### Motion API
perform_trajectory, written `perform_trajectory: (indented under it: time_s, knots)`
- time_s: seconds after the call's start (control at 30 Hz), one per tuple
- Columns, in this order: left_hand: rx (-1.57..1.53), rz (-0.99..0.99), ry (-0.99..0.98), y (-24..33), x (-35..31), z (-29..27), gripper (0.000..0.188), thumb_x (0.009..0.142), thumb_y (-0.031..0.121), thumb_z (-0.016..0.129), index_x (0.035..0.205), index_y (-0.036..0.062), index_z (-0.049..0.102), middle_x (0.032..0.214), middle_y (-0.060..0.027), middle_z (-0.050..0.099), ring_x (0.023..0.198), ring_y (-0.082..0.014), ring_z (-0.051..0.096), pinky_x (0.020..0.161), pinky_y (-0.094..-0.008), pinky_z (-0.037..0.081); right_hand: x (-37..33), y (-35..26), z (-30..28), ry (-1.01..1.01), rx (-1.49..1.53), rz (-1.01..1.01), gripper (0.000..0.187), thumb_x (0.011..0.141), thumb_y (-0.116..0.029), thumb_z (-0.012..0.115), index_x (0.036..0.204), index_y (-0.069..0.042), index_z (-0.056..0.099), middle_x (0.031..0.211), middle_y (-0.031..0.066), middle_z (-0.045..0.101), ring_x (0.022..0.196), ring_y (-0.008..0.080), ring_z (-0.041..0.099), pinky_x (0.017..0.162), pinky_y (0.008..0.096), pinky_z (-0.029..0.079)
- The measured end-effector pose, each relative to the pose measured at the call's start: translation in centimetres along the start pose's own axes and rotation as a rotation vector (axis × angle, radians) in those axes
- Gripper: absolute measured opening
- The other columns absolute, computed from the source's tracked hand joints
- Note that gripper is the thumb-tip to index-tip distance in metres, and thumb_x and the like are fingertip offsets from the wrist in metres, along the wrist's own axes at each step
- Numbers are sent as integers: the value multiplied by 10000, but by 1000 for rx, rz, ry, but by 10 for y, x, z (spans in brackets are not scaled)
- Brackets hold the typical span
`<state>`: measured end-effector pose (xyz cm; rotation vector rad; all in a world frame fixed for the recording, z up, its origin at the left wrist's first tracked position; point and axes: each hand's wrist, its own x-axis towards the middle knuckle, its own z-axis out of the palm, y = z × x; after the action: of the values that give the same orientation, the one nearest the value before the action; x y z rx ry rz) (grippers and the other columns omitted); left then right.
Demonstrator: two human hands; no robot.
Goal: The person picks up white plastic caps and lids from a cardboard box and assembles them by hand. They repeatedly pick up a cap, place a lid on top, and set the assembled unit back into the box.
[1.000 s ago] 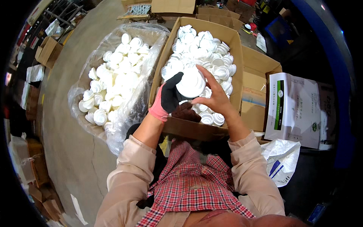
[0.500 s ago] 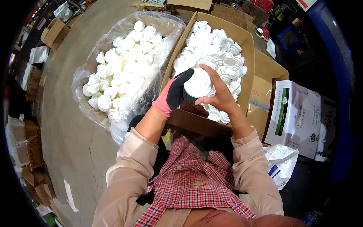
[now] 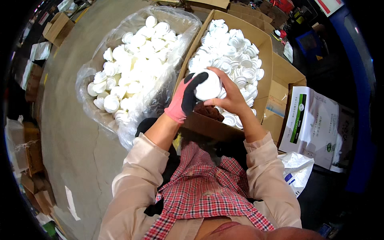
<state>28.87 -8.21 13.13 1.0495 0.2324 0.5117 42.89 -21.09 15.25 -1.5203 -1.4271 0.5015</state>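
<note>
Between my two hands is a round white plastic part (image 3: pixel 208 85), held over the near edge of the right-hand carton. My left hand (image 3: pixel 187 96), in a pink and black glove, is closed on its left side. The bare fingers and thumb of my right hand (image 3: pixel 233 96) curve round its right side. Beneath my hands, a dark brown crumpled cloth (image 3: pixel 210 111) lies at the carton's near end. Many white ridged parts (image 3: pixel 240 60) fill the cardboard carton (image 3: pixel 266 52) behind it. What my left palm touches is hidden.
At the left, a second box lined with clear plastic film (image 3: pixel 90 76) holds more white rounded parts (image 3: pixel 134 66). A printed white carton (image 3: pixel 316 124) stands at the right, above a white plastic bag (image 3: pixel 298 170). Boxes (image 3: pixel 58 30) line the floor's far left side.
The white part has turned so that a broad, round face shows more. Both hands keep hold of it and have shifted slightly. The boxes appear slightly shifted in the view.
</note>
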Motion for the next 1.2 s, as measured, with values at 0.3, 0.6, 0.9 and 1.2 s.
perform_trajectory:
  time_s: [0.3, 0.6, 0.9, 1.2]
  knots:
    - [-722, 128, 705, 34, 16, -73, 584, 917, 463, 560, 1290, 31, 439, 1239, -222, 525, 1139, -464, 524, 1018, -648, 381, -10, 110, 54, -51, -195, 435, 733, 777, -334, 773, 1340, 6, 450, 1310, 229, 515, 1213, 349, 505, 990, 398, 431]
    - [14, 36, 464, 24, 19, -46, 533, 962, 443, 490, 1384, 125, 426, 1338, -140, 477, 1212, -306, 493, 954, -465, 440, 14, 131, 100, 288, 365, 769, 296, 750, -108, 769, 973, 27, 629, 866, 67, 640, 783, 130, 595, 690, 274, 482]
    - [-808, -262, 66, 38, 25, -14, 706, 920, 644, 414, 1378, 108, 365, 1362, -246, 425, 1273, -534, 388, 990, -748, 299, 22, 21, -16, 390, 99, 114, 375, 812, -134, 735, 1166, -68, 631, 1135, 74, 628, 1043, 186, 599, 790, 328, 506]
    - [-927, -314, 1, 28, 38, 11, 731, 875, 632, 505, 1291, 33, 450, 1221, -274, 518, 1195, -500, 470, 1012, -713, 331, -108, 190, 42, -54, -707, 889, 435, 790, -414, 684, 922, -1, 656, 976, 221, 674, 933, 395, 642, 816, 481, 500]
